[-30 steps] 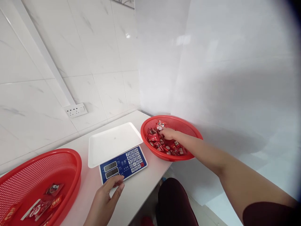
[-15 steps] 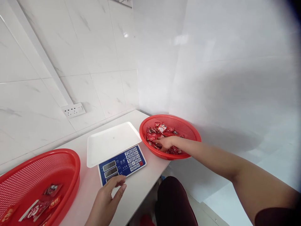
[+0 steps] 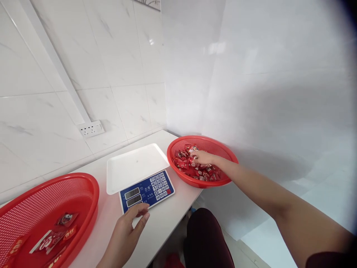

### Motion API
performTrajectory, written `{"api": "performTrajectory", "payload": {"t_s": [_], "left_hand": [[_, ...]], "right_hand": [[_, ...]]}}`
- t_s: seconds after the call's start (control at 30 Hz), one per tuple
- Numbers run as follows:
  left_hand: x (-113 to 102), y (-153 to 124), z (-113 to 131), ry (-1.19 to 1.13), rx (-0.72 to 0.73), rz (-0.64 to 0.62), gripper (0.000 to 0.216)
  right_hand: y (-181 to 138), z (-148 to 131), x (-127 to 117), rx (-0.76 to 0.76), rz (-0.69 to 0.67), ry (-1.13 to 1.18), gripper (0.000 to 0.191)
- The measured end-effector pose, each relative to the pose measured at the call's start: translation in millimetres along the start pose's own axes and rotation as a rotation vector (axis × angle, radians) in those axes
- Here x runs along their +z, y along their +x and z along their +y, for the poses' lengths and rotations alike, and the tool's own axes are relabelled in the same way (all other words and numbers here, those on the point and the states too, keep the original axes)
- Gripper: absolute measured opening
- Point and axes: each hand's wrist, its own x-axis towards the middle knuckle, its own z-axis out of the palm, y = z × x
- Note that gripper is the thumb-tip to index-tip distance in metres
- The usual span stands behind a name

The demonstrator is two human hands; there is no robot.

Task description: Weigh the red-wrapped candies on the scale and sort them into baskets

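My right hand (image 3: pixel 203 157) reaches into the red plastic basket (image 3: pixel 230 173) on the right. Its fingers are apart and touch small red wrapped packets (image 3: pixel 182 163), and I see none lifted. Many such packets lie in this basket. My left hand (image 3: pixel 129 229) hovers by the front edge of the blue-panelled digital scale (image 3: pixel 146 189), thumb and fingers apart with nothing between them. The scale's white weighing tray (image 3: pixel 136 162) is bare.
A second red basket (image 3: pixel 93 203) stands at the left with several red packages (image 3: pixel 50 240) inside. Both baskets and the scale share a white table (image 3: pixel 158 227) against tiled walls. A socket (image 3: pixel 91 129) is on the wall. My dark-clothed leg (image 3: pixel 209 238) is beside the table.
My right hand has moved farther back in the right basket, uncovering packets nearer the front. The left hand stays by the scale. The view has shifted slightly.
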Motion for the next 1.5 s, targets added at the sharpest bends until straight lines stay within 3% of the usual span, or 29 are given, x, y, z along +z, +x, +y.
{"api": "performTrajectory", "payload": {"t_s": [0.2,0.3,0.4,0.53,0.63,0.77,0.9,1.07,1.13,1.2,1.3,1.4,1.5], "left_hand": [[3.9,8.3,5.5,-0.067,0.007,-0.056,0.032],[10.8,24.2,13.3,-0.233,-0.004,-0.083,0.032],[17.4,49.3,25.0,-0.513,-0.052,-0.057,0.044],[15.2,81.4,31.4,-0.581,-0.051,0.014,0.053],[2.1,93.8,21.5,-0.535,-0.067,0.105,0.05],[-21.8,100.2,-0.2,-0.388,-0.105,0.204,0.05],[-37.5,108.7,-17.8,-0.156,-0.115,0.281,0.05],[-44.1,107.8,-31.1,0.126,-0.047,0.394,0.046],[-43.5,97.9,-33.3,0.185,-0.001,0.417,0.043],[-40.1,83.8,-34.5,0.211,0.038,0.438,0.04],[-30.0,61.8,-36.9,0.209,0.073,0.487,0.037],[-17.1,48.2,-41.5,0.184,0.102,0.544,0.035],[-5.3,44.8,-46.2,0.16,0.148,0.579,0.032]], "right_hand": [[-12.0,-14.1,-20.7,0.062,0.04,0.286,0.017],[-8.2,-44.4,-15.4,0.032,0.057,0.623,0.023],[0.2,-89.1,1.0,-0.081,-0.042,0.791,0.027],[10.0,-146.3,30.1,-0.265,-0.264,0.758,0.024],[19.3,-171.9,47.1,-0.303,-0.328,0.793,0.022],[40.2,-187.2,62.6,-0.245,-0.217,0.74,0.019],[60.3,-193.1,73.1,-0.208,-0.1,0.588,0.037],[58.7,-167.7,59.4,-0.22,0.068,0.442,0.056],[46.7,-140.1,43.5,-0.235,0.123,0.353,0.052],[29.6,-103.9,25.9,-0.224,0.13,0.105,0.047],[-0.1,-46.4,6.9,-0.176,-0.091,-0.159,0.047],[-24.2,-5.1,7.0,-0.061,-0.31,-0.293,0.06],[-34.1,11.9,22.9,0.001,-0.327,-0.287,0.06]]}}
